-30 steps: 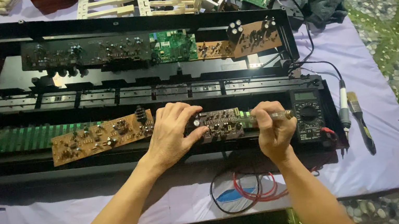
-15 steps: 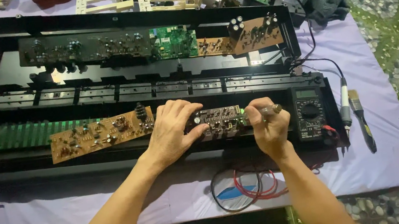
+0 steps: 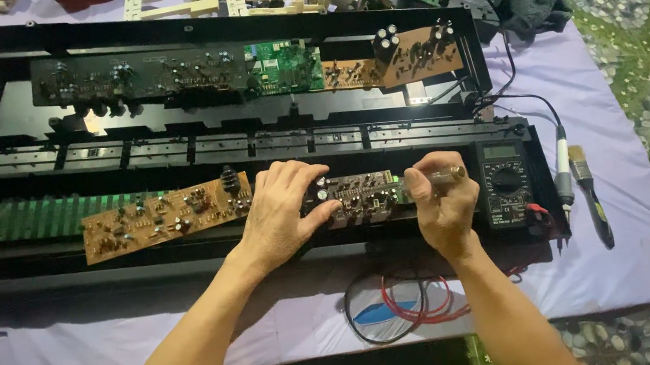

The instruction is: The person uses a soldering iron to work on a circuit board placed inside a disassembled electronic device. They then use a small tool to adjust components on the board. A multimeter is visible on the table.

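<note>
My left hand (image 3: 282, 213) rests on the left end of a small brown circuit board (image 3: 359, 194), fingers curled over its edge and holding it steady. At the board's right end my right hand (image 3: 441, 201) is closed around a thin screwdriver-like tool (image 3: 451, 175). The board lies on the front rail of an opened black electronic keyboard case (image 3: 191, 151). A longer brown circuit board (image 3: 163, 216) sits just left of my left hand.
A black multimeter (image 3: 505, 181) stands right of my right hand, its red and black leads (image 3: 412, 307) coiled near the front edge. A soldering iron (image 3: 564, 172) and brush (image 3: 588, 190) lie on the purple cloth. More boards fill the back of the case (image 3: 282, 67).
Both hands stay on the small board with only slight shifts. The right hand's tool has turned a little at the board's right end.
</note>
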